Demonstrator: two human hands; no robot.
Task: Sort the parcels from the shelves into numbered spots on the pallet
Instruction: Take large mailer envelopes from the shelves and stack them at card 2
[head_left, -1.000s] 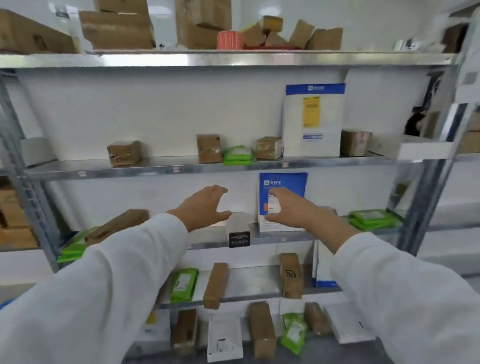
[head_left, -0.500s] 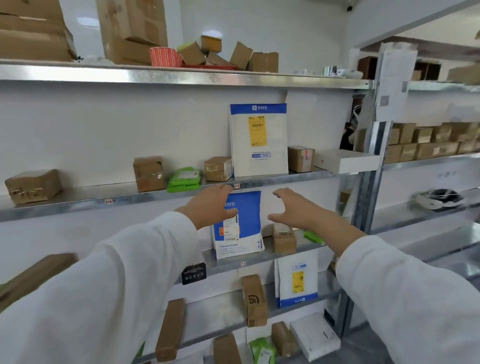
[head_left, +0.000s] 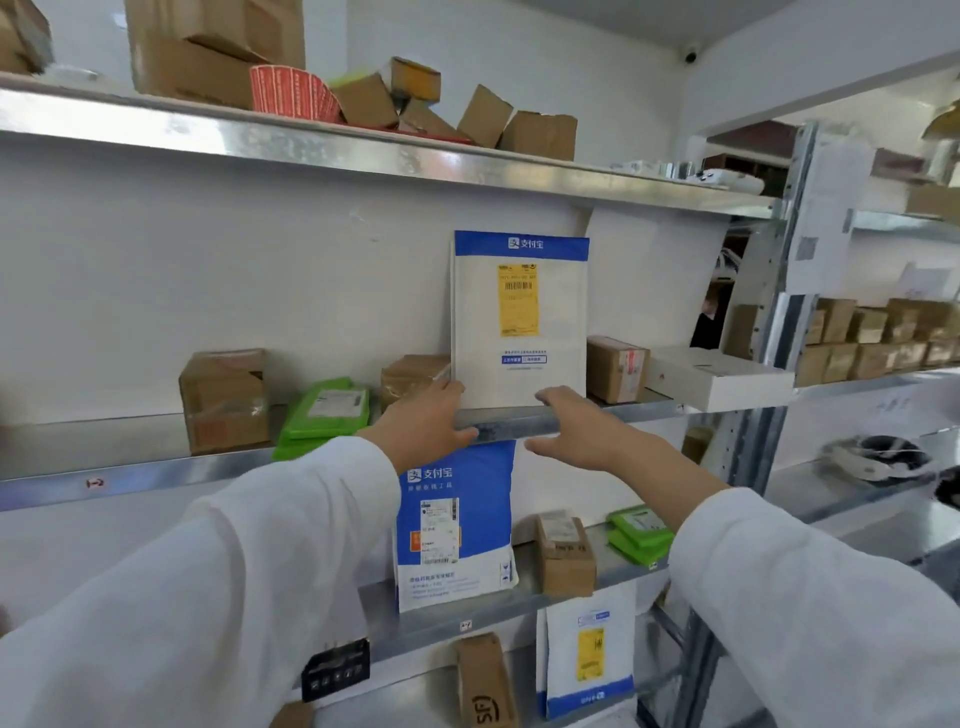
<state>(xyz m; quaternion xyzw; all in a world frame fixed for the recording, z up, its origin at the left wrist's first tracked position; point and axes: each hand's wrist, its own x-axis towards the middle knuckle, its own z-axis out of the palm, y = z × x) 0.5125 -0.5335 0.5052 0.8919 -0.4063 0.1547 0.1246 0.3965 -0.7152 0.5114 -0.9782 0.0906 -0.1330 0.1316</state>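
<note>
Your left hand and right hand flank the base of the upright white mailer, each grip spread, holding nothing. Likely light, floppy, slick; pinch both side edges.

A parcel stockroom: metal shelves with numbered tags hold taped cardboard boxes, labelled mailers and green pouches.

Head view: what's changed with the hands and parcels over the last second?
Both hands rose from beside the blue mailer to the shelf above. The left hand and right hand now reach, fingers open, for the bottom corners of the white envelope; neither grips it yet. The envelope, the mailer and the brown box stayed put.
</note>
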